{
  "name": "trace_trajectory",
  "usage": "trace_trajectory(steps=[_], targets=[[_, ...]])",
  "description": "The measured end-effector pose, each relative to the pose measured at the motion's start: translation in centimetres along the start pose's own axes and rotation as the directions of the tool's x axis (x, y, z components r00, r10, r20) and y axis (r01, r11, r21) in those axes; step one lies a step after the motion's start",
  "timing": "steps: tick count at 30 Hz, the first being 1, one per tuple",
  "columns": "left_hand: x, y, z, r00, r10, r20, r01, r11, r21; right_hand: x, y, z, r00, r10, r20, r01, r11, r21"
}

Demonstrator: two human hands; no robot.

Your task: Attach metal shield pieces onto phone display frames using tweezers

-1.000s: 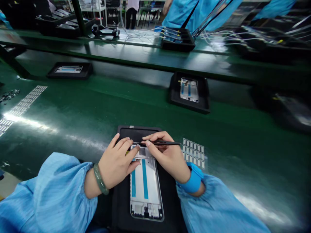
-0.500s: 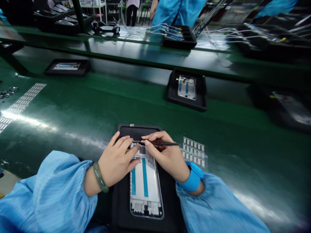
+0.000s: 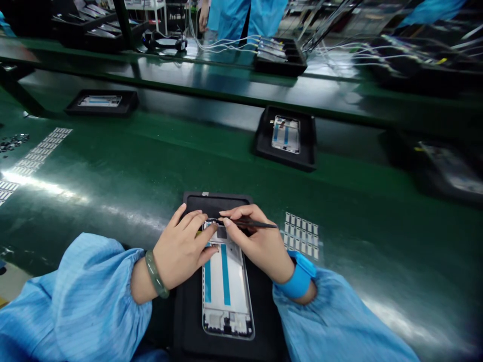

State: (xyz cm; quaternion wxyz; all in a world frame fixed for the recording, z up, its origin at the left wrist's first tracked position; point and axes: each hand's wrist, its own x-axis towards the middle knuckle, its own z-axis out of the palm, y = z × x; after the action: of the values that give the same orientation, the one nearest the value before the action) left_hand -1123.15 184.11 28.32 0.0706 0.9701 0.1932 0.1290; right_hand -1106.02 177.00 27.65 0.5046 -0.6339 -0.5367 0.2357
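A phone mid-frame (image 3: 236,281), silvery white with two blue strips, lies in a black tray (image 3: 264,322) in front of me. My left hand (image 3: 183,249) rests over its upper left corner, fingers spread, with the index fingertip and thumb on the frame. Dark tweezers (image 3: 249,223) are pinched in my right hand (image 3: 260,241), their tips at the frame's top edge, close to my left fingertips. What lies under the tips is too small to make out. Just right of my right hand is a sheet of small pale pieces (image 3: 302,234).
Farther back stand a black tray with another phone frame (image 3: 286,134) and one more such tray (image 3: 128,103) at left. Strips of pale pieces (image 3: 41,151) and loose dark bits (image 3: 13,143) lie left. A raised shelf (image 3: 219,80) carries cabled devices; a person in blue stands behind.
The trays at the back have slid slightly left, and the person behind the shelf has moved left. My hands, the tweezers and the phone frame stay nearly still.
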Motion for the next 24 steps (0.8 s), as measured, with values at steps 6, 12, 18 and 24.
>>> trace_trajectory(steps=[6, 12, 18, 24], targets=[[-0.01, -0.01, 0.06, 1.000, -0.002, -0.001, 0.002, 1.000, -0.007, -0.06, -0.20, 0.08, 1.000, -0.027, -0.005, 0.027, 0.999, -0.028], [0.01, -0.01, 0.09, 1.000, -0.002, -0.019, 0.002, 1.000, -0.004, 0.01, -0.18, 0.04, 0.999, -0.052, -0.006, 0.052, 0.998, -0.047], [0.05, 0.00, 0.14, 1.000, 0.001, -0.017, -0.001, 1.000, -0.003, 0.23, -0.46, -0.04, 1.000, -0.027, 0.007, 0.027, 0.996, -0.084], [0.08, 0.06, 0.11, 1.000, -0.004, -0.010, 0.004, 1.000, -0.016, 0.42, -0.66, -0.14, 0.997, -0.076, 0.022, 0.078, 0.988, -0.132]])
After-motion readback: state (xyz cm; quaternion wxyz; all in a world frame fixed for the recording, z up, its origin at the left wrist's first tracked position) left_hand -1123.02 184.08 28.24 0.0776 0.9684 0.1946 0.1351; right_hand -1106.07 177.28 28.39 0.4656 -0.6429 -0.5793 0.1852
